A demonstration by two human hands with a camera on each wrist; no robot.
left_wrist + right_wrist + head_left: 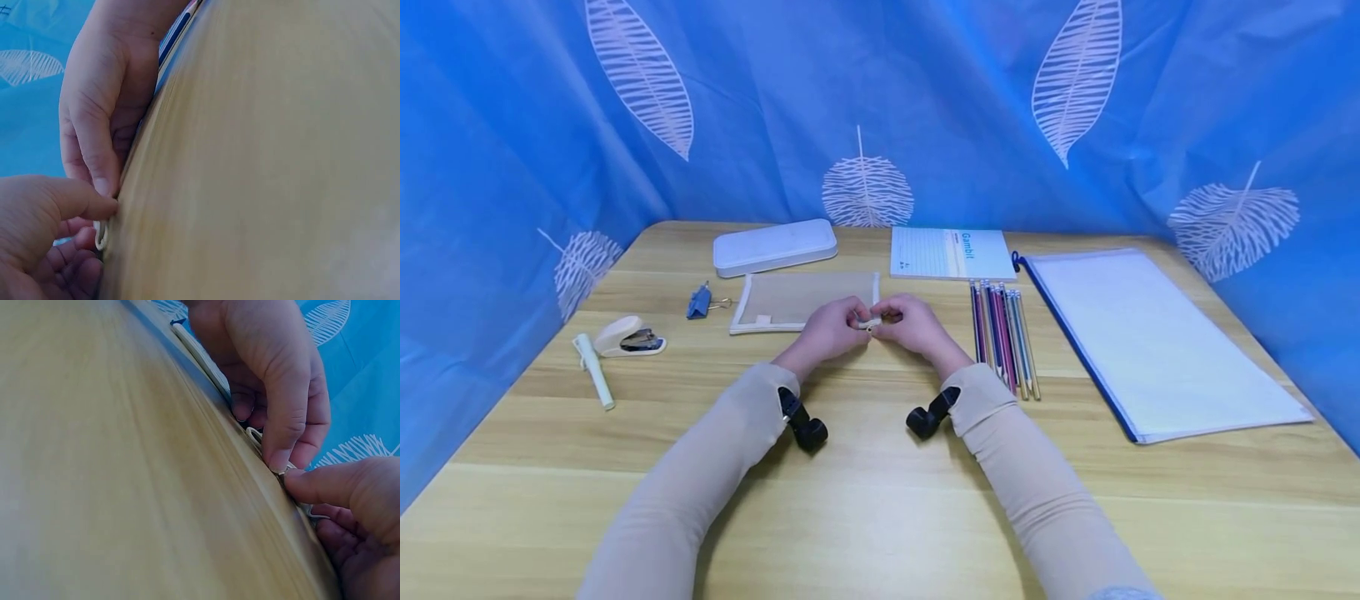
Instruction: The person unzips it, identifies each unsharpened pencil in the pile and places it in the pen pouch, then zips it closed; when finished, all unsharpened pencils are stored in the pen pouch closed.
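Observation:
A mesh zip pouch [808, 293] with white edging lies flat, its near right corner under my fingers. My left hand [833, 328] pinches something small and pale at that corner. Opposite it, my right hand [917, 327] pinches the same spot, thumb and fingertips almost meeting the left's. In the right wrist view a thin cream cord loop [254, 437] shows by the left thumb; in the left wrist view the loop [101, 236] sticks out below the touching fingertips. It looks like the pouch's zip-pull cord, though fingers hide most of it.
Behind the pouch is a white case [775, 247]. To the left lie a blue binder clip [699, 302], a stapler [625, 337] and a pale green pen [593, 371]. Rightward are a notepad [951, 252], several pencils [1003, 337] and a large blue-edged zip folder [1165, 350].

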